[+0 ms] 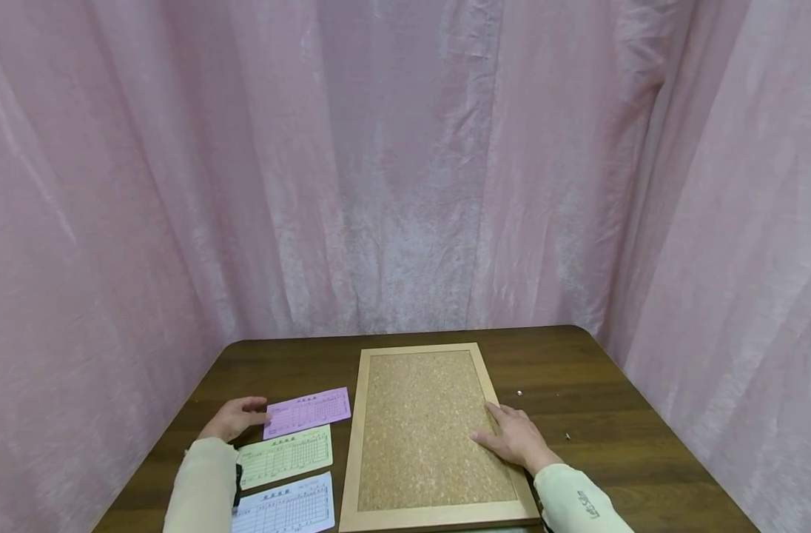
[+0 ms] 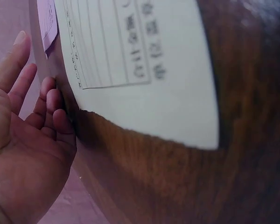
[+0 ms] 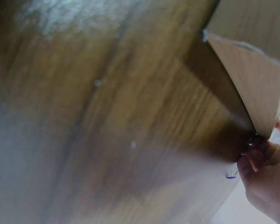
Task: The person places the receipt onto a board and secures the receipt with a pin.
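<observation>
A cork board (image 1: 432,429) with a pale wooden frame lies flat on the table. My right hand (image 1: 512,438) holds its right edge, thumb over the cork and fingers along the frame's outer side; in the right wrist view the curled fingers (image 3: 259,161) are beside the frame (image 3: 252,74). To the board's left, three printed slips lie in a column: purple (image 1: 307,412), green (image 1: 287,455) and blue (image 1: 285,507). My left hand (image 1: 234,419) is at the purple slip's left end, fingers loosely bent. In the left wrist view its palm (image 2: 32,154) shows, gripping nothing.
A small purple pushpin (image 3: 231,176) lies near my right fingers. Right of the board are other tiny items, a pale one (image 1: 519,393) and a dark one (image 1: 568,437), on the brown wooden table (image 1: 618,459). Pink curtains (image 1: 405,185) hang behind and at both sides.
</observation>
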The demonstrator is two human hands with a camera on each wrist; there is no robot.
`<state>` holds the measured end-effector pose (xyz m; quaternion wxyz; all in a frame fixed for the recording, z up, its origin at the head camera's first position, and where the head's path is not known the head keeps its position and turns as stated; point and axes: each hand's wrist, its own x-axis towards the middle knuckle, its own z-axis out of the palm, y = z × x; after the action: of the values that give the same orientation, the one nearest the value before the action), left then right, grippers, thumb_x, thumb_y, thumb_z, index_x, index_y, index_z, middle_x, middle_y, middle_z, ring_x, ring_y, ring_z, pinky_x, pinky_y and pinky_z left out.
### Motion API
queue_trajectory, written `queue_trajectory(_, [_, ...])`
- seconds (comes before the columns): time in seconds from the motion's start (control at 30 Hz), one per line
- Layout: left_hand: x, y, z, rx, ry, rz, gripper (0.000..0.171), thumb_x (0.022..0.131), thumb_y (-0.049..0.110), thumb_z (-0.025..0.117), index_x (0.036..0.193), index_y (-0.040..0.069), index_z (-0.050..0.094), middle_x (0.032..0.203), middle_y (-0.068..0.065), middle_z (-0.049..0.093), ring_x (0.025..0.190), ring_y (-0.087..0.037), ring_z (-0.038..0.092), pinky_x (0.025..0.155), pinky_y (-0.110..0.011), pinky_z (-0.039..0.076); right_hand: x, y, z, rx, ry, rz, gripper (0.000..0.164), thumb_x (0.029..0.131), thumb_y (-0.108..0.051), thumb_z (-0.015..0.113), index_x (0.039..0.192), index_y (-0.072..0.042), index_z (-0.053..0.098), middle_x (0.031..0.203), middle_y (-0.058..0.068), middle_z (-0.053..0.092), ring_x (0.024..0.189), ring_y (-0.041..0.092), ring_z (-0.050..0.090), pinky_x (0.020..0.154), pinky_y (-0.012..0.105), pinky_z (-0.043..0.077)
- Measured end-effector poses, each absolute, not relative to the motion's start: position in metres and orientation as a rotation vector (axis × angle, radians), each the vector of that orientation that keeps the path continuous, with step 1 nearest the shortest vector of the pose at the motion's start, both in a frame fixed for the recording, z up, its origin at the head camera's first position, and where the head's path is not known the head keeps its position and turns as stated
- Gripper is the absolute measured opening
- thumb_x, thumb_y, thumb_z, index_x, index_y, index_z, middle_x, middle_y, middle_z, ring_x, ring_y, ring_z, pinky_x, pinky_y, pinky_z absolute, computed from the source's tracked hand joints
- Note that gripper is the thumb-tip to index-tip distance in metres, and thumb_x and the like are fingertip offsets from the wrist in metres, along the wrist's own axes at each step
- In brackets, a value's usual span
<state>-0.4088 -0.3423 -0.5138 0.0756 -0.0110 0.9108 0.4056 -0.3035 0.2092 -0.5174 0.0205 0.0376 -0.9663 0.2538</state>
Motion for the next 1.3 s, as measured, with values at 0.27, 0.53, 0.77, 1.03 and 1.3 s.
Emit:
queue_trajectory(0.27, [-0.411, -0.344, -0.519, -0.074, 2.719, 1.256, 0.066, 0.089, 0.027, 0.075, 0.141, -0.004, 0.048, 0.143, -0.035, 0.040, 0.128, -0.052, 0.040, 0.102, -0.069, 0.030, -0.303, 0.208, -0.518, 0.107, -2.999, 0.782, 0.076, 0.089, -0.051, 0.068, 0.146, -0.004, 0.048, 0.142, 0.030, 0.046, 0.132, 0.050, 0.038, 0.104, 0.063, 0.032])
queue_trajectory(0.53, [-0.412, -0.346, -0.523, -0.097, 2.727, 1.258, 0.064, 0.090, 0.028, 0.075, 0.140, -0.004, 0.050, 0.141, -0.036, 0.042, 0.125, -0.051, 0.041, 0.103, -0.069, 0.030, -0.303, 0.206, -0.517, 0.118, -2.996, 0.799, 0.077, 0.089, -0.051, 0.068, 0.146, -0.004, 0.048, 0.141, 0.031, 0.046, 0.132, 0.051, 0.038, 0.103, 0.065, 0.032])
queue_trajectory(0.77, [-0.413, -0.340, -0.522, -0.132, 2.772, 1.226, 0.059, 0.091, 0.024, 0.074, 0.137, -0.004, 0.053, 0.139, -0.035, 0.044, 0.125, -0.051, 0.042, 0.104, -0.067, 0.030, -0.303, 0.208, -0.516, 0.108, -3.009, 0.791, 0.077, 0.090, -0.052, 0.068, 0.146, -0.004, 0.047, 0.142, 0.031, 0.045, 0.133, 0.052, 0.037, 0.103, 0.065, 0.032])
queue_trajectory(1.03, [-0.412, -0.333, -0.518, -0.096, 2.846, 1.141, 0.055, 0.090, 0.020, 0.075, 0.134, -0.006, 0.055, 0.134, -0.036, 0.047, 0.118, -0.048, 0.046, 0.102, -0.065, 0.034, -0.303, 0.210, -0.517, 0.104, -3.008, 0.788, 0.077, 0.089, -0.052, 0.068, 0.146, -0.004, 0.047, 0.143, 0.030, 0.045, 0.133, 0.052, 0.037, 0.103, 0.064, 0.032])
queue_trajectory(1.3, [-0.412, -0.332, -0.518, -0.111, 2.851, 1.114, 0.051, 0.090, 0.018, 0.074, 0.132, -0.006, 0.058, 0.128, -0.033, 0.052, 0.111, -0.044, 0.049, 0.098, -0.063, 0.037, -0.304, 0.209, -0.519, 0.111, -2.999, 0.784, 0.077, 0.089, -0.052, 0.068, 0.146, -0.004, 0.048, 0.142, 0.030, 0.046, 0.132, 0.051, 0.038, 0.103, 0.064, 0.032])
